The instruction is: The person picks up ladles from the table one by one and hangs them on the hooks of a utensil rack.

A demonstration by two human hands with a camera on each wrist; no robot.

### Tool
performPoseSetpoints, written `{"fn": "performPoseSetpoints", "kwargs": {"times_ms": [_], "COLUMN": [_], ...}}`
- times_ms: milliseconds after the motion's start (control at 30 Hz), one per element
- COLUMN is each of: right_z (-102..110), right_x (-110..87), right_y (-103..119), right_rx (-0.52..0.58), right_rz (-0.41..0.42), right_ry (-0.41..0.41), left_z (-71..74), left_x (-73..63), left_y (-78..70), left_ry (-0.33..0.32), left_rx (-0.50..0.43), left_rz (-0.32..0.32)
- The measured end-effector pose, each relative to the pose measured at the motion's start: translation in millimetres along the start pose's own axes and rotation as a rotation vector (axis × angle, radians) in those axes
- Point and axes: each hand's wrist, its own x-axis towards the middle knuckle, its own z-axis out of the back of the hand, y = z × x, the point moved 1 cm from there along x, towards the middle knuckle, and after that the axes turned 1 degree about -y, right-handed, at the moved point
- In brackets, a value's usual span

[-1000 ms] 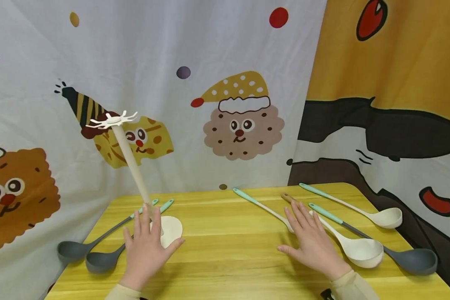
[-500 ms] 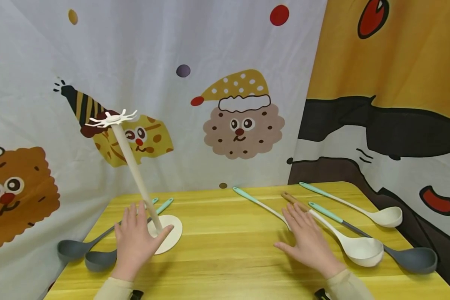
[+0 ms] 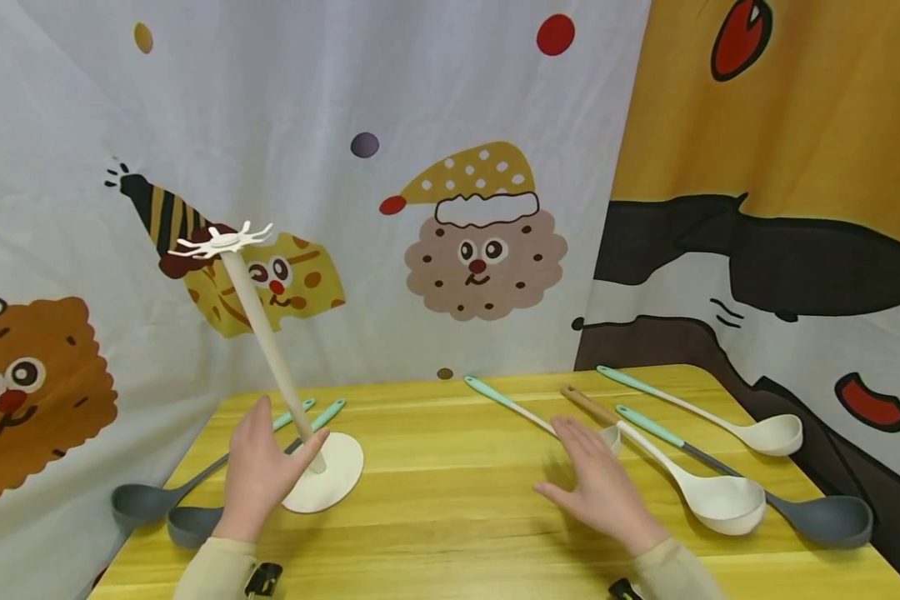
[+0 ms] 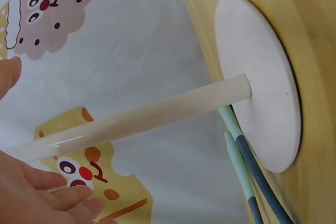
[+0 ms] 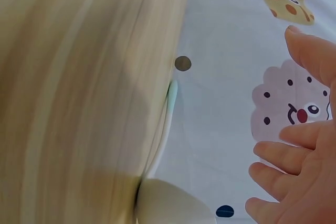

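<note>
My left hand hovers just left of a white stand, thumb apart from its fingers, holding nothing. The stand has a round base, an upright pole and a ring of hooks on top. Partly behind that hand lie two grey ladles with mint handles, one bowl farther left and the other ladle nearer. On the right, my right hand hangs over the table with fingers extended, also holding nothing. It partly covers a white ladle with a mint handle.
Right of that hand lie a white ladle with a brown handle, a grey ladle and another white ladle. They rest on a yellow wooden table. A cartoon-printed curtain hangs behind the table.
My left hand has moved left and turned edge-on, uncovering the stand's base. My right hand has shifted slightly left and lower, showing more of the white ladle's bowl. The ladles stay put.
</note>
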Motion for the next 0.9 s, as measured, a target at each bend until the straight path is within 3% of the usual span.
{"fn": "performPoseSetpoints", "kwargs": {"times_ms": [400, 600, 900], "right_z": [-10.9, -13.6, -20.3], "right_x": [6.7, 10.0, 14.8], "right_y": [10.0, 14.7, 21.5], "right_rx": [0.075, 0.106, 0.179], "right_rz": [-0.022, -0.051, -0.082], "right_ry": [0.005, 0.015, 0.058], "left_z": [11.1, 14.6, 16.5], "left_x": [16.6, 26.6, 36.6], "left_y": [-5.2, -7.8, -9.7], "left_ry": [0.113, 0.095, 0.039], "left_rx": [-0.105, -0.193, -0.255], "left_rz": [0.171, 0.225, 0.244]}}
